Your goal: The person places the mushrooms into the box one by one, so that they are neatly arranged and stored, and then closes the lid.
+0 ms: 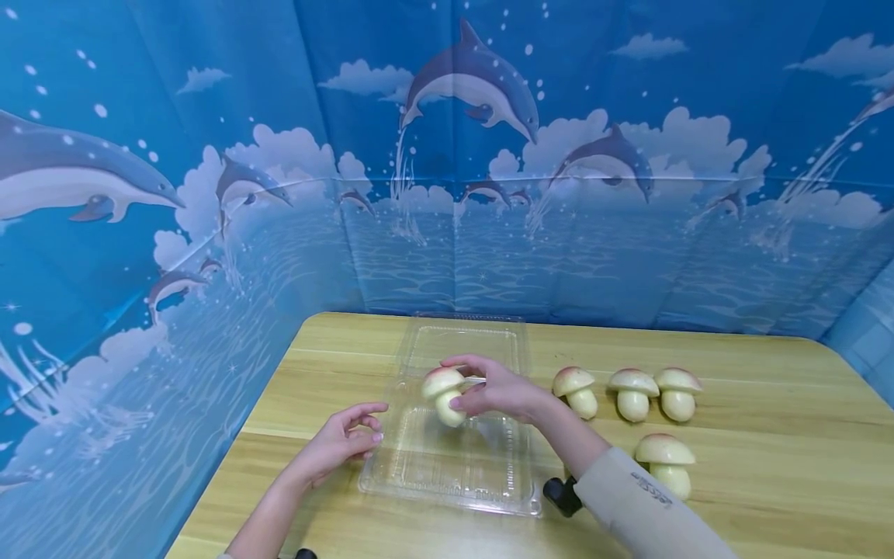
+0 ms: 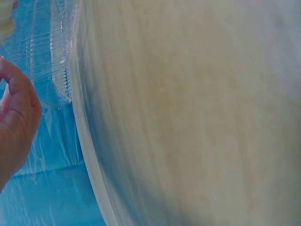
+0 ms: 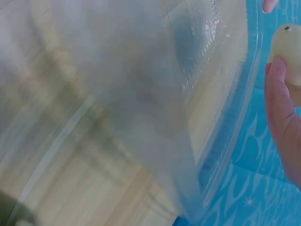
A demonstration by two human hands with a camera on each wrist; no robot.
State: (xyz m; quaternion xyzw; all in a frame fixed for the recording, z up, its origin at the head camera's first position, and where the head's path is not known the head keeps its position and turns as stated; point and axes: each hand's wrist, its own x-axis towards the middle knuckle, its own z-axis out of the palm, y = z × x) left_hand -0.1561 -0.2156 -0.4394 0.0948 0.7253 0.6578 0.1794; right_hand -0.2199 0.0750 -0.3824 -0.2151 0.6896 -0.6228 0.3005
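A pale mushroom with a reddish-tinged cap (image 1: 443,382) is pinched in my right hand (image 1: 499,392), held over a clear plastic box (image 1: 447,497) whose lid (image 1: 464,335) lies folded back. In the right wrist view the thumb presses on the mushroom's stem (image 3: 288,44). My left hand (image 1: 340,442) hovers beside the box's left edge, fingers loosely bent and holding nothing. The left wrist view shows part of that hand (image 2: 16,113) close to the box's ribbed wall (image 2: 51,56).
Right of the box, several more mushrooms stand on the wooden table: three in a back row (image 1: 633,394) and one nearer (image 1: 667,462), partly behind the right sleeve (image 1: 642,497). A blue dolphin-print curtain (image 1: 559,256) hangs along the table's back and left side.
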